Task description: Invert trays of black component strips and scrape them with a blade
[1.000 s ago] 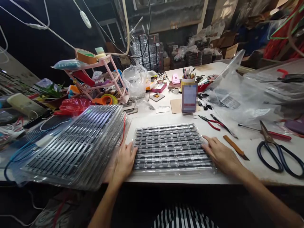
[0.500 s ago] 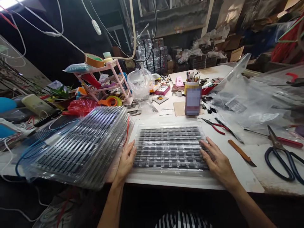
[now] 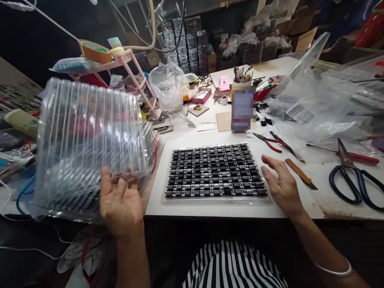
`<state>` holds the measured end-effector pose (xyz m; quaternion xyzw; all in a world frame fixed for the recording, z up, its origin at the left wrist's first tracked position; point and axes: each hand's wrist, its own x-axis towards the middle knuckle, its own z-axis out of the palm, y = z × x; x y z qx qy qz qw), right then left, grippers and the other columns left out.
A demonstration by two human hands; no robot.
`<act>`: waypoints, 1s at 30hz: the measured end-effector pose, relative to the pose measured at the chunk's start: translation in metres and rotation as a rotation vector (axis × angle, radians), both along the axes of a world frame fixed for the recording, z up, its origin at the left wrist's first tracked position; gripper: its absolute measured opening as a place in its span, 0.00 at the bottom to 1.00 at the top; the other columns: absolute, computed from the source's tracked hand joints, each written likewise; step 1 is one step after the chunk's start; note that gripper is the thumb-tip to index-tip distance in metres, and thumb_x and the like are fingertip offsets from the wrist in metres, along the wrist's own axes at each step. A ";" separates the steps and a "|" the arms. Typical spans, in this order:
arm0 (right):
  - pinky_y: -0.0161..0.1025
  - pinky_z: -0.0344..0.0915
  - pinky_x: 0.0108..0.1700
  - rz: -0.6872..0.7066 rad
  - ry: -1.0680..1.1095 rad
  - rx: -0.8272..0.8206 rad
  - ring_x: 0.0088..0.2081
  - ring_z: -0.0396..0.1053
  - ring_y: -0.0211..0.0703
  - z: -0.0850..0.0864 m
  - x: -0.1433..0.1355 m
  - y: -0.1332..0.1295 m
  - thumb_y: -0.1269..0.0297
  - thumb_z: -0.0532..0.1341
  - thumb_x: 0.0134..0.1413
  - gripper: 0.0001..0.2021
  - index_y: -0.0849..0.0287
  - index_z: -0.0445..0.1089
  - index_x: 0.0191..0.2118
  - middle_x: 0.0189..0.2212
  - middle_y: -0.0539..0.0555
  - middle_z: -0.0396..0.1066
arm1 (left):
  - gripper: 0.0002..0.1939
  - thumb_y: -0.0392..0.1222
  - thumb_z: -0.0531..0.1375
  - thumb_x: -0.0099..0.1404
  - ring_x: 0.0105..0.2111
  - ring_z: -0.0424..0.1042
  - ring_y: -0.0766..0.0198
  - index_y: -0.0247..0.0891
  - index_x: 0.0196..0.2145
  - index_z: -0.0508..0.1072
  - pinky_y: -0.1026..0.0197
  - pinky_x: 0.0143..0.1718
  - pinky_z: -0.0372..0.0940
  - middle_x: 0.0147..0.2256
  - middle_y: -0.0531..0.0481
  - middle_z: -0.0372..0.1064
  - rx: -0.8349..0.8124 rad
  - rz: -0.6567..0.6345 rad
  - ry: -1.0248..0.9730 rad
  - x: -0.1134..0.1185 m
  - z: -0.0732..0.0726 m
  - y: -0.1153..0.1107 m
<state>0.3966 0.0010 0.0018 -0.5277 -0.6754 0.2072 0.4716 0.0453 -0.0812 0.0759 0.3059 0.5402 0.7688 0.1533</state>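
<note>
My left hand (image 3: pixel 121 200) grips the lower edge of a clear ribbed plastic cover (image 3: pixel 90 128), which is tilted up above a stack of filled plastic trays (image 3: pixel 151 136) on the left. In front of me on the white table lies a clear tray (image 3: pixel 261 200) filled with rows of small black circuit boards (image 3: pixel 214 172). My right hand (image 3: pixel 282 184) is beside the tray's right edge, fingers apart and holding nothing.
Right of my right hand lie a craft knife (image 3: pixel 300 173), pliers (image 3: pixel 270 143), tweezers (image 3: pixel 286 147) and large scissors (image 3: pixel 349 176). Behind the boards stands a pen holder (image 3: pixel 241 78). Plastic bags (image 3: pixel 318 108) spread at right; a pink rack (image 3: pixel 135 76) stands back left.
The clear cover has come off the circuit boards and moved left, raised in my left hand. My right hand has shifted slightly away from the tray. The camera view has tilted down.
</note>
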 end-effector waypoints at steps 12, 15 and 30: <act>0.43 0.69 0.39 -0.067 -0.143 -0.105 0.46 0.68 0.49 -0.011 0.001 -0.005 0.53 0.53 0.60 0.18 0.57 0.69 0.50 0.45 0.57 0.72 | 0.18 0.47 0.60 0.62 0.61 0.57 0.54 0.44 0.49 0.74 0.49 0.63 0.48 0.58 0.48 0.63 -0.459 -0.299 0.385 0.004 -0.039 -0.016; 0.45 0.68 0.38 -0.065 -0.213 -0.139 0.40 0.70 0.49 -0.011 0.004 -0.008 0.49 0.52 0.59 0.22 0.56 0.70 0.50 0.39 0.57 0.73 | 0.25 0.53 0.56 0.63 0.58 0.61 0.55 0.40 0.54 0.69 0.50 0.62 0.51 0.55 0.45 0.66 -0.650 -0.244 0.492 0.002 -0.065 -0.018; 0.44 0.69 0.40 0.026 -0.283 -0.228 0.40 0.73 0.49 0.003 0.017 0.002 0.47 0.52 0.60 0.23 0.58 0.71 0.51 0.39 0.57 0.75 | 0.28 0.58 0.53 0.63 0.50 0.71 0.54 0.34 0.51 0.71 0.52 0.56 0.60 0.44 0.42 0.75 -0.771 -0.186 0.470 -0.016 -0.068 -0.008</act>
